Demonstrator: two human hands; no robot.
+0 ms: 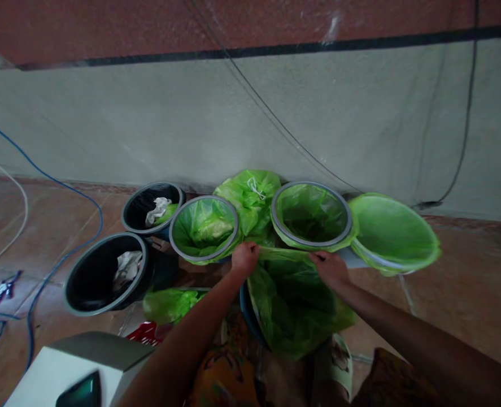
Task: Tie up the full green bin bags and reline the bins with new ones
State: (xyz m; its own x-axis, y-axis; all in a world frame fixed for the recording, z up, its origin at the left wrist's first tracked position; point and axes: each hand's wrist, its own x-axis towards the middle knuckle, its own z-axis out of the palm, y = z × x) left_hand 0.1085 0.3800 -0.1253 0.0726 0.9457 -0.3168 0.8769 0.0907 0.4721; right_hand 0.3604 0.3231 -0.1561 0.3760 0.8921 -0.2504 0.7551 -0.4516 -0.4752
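My left hand [244, 258] and my right hand [330, 267] each pinch the top edge of a green plastic bag [292, 299], holding it stretched between them over a blue bin [245, 310] whose rim shows just below. The bag hangs open and crumpled down the bin's front. Both hands are closed on the bag's rim.
Along the grey wall stand green-lined bins [203, 229], [312, 215], [392, 232], a tied green bag [250, 195] and two black bins holding crumpled paper [106, 271], [152, 206]. A blue cable [64, 260] runs across the tiled floor at left. A white box [64, 370] sits near left.
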